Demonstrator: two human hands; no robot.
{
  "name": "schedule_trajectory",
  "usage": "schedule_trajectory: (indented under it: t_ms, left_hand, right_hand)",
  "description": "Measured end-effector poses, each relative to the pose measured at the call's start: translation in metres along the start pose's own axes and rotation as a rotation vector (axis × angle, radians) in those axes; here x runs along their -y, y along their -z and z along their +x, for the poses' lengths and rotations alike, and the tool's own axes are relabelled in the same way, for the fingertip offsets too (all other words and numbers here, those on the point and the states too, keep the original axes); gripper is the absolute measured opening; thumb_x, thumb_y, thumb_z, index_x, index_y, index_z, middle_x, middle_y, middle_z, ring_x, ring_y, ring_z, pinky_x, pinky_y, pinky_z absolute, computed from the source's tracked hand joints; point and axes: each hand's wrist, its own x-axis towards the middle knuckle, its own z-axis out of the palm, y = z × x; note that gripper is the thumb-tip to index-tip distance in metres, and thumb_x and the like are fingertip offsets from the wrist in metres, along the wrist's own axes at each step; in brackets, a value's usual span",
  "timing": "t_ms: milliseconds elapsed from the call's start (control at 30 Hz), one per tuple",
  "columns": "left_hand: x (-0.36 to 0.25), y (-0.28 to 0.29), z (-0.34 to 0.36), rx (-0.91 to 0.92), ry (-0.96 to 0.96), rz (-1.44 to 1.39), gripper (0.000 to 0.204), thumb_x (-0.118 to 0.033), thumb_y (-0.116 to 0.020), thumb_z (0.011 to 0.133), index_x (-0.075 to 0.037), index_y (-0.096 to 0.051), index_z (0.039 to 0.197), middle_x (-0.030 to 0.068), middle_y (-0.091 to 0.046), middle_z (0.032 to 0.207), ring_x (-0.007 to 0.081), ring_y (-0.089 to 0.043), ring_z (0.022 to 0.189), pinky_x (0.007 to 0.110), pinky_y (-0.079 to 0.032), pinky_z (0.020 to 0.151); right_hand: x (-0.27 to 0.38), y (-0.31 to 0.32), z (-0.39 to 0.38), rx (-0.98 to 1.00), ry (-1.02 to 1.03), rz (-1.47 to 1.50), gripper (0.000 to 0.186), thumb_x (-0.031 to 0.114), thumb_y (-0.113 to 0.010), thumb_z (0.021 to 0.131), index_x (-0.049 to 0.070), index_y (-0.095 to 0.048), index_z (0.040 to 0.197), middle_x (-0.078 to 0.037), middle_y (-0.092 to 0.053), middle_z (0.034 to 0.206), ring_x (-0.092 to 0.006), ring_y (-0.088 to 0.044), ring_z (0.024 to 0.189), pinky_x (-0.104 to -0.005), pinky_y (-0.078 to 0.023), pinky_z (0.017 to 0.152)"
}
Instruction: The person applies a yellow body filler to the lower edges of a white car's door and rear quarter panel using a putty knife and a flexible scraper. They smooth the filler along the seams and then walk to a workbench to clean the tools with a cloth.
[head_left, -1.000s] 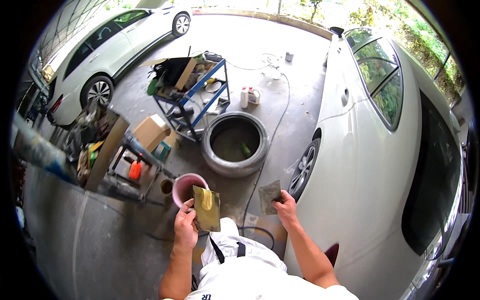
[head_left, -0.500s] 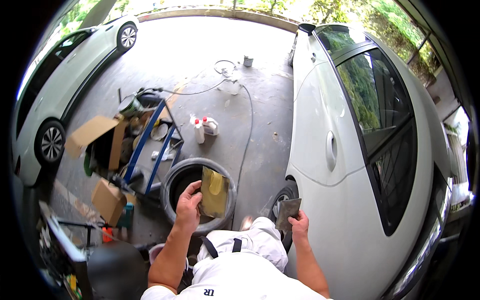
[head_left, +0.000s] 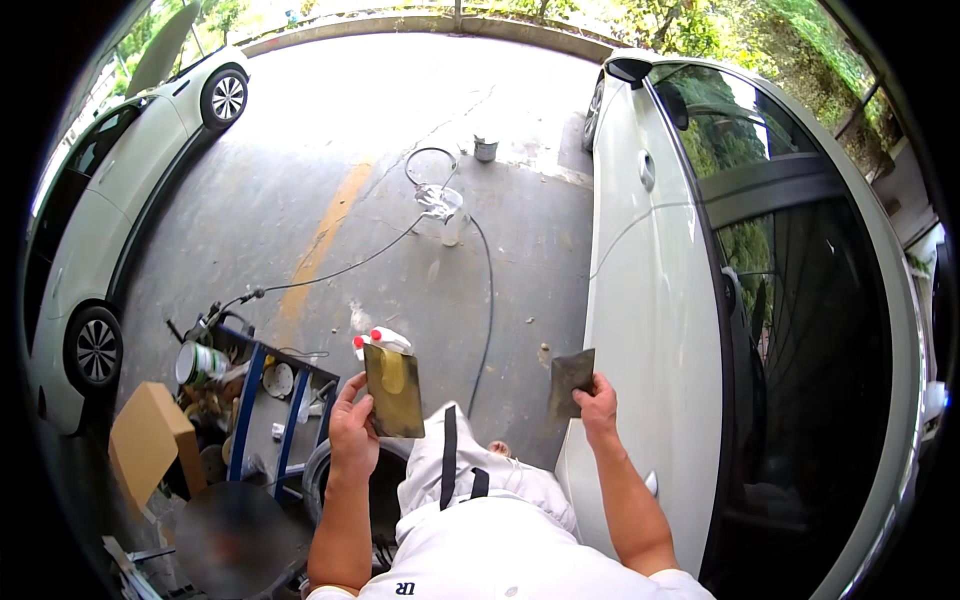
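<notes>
In my left hand is a flat rectangular plate, gripped by its left edge. A smear of yellow putty-like paste lies on the plate's upper part. My right hand pinches a dark, thin putty spreader, its blade held upright beside the white car. The spreader appears apart from the car's door panel. Both hands are at about the same height in front of my body, a wide gap between them. Beyond the plate, partly covered by it, stand white jugs with red caps.
To the left sits a blue-framed cart loaded with cans and tools, near an open cardboard box. A tyre lies by my left forearm. A hose crosses the floor near a bucket and grey can. Another car stands far left.
I have moved forward along the car; its front door and mirror are nearer, and the rear wheel is out of view. The jugs are now behind the plate. Both hands keep their holds.
</notes>
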Motion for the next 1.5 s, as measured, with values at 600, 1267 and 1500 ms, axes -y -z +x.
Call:
schedule_trajectory:
  t_ms: [600, 1267, 1500]
  left_hand:
    - [-0.097, -0.265, 0.672, 0.150, 0.083, 0.107, 0.033, -0.001, -0.040, 0.090, 0.001, -0.043, 0.123, 0.0114, -0.061, 0.102, 0.0148, -0.063, 0.089, 0.026, -0.051, 0.078]
    - [-0.085, -0.608, 1.293, 0.240, 0.158, 0.191, 0.039, 0.000, -0.042, 0.090, -0.001, -0.037, 0.129, 0.0121, -0.059, 0.110, 0.0198, -0.062, 0.095, 0.032, -0.053, 0.080]
    - [-0.048, -0.813, 1.480, 0.614, 0.356, 0.331, 0.039, 0.001, -0.045, 0.090, -0.003, -0.041, 0.129, 0.0125, -0.063, 0.103, 0.0162, -0.063, 0.088, 0.028, -0.053, 0.074]
  right_hand:
    - [-0.043, 0.042, 0.413, -0.371, -0.686, -1.020, 0.029, 0.008, -0.058, 0.065, 0.005, -0.064, 0.093, -0.020, -0.065, 0.090, -0.0367, -0.061, 0.089, -0.0416, -0.047, 0.079]
    - [0.227, -0.043, 1.215, -0.371, -0.106, -0.754, 0.025, 0.007, -0.059, 0.068, 0.002, -0.056, 0.092, -0.019, -0.060, 0.081, -0.0388, -0.058, 0.080, -0.0404, -0.047, 0.073]
    - [0.193, -0.054, 1.275, -0.769, -0.395, -0.742, 0.024, 0.003, -0.055, 0.065, 0.002, -0.060, 0.089, -0.019, -0.061, 0.085, -0.0382, -0.058, 0.081, -0.0410, -0.047, 0.072]
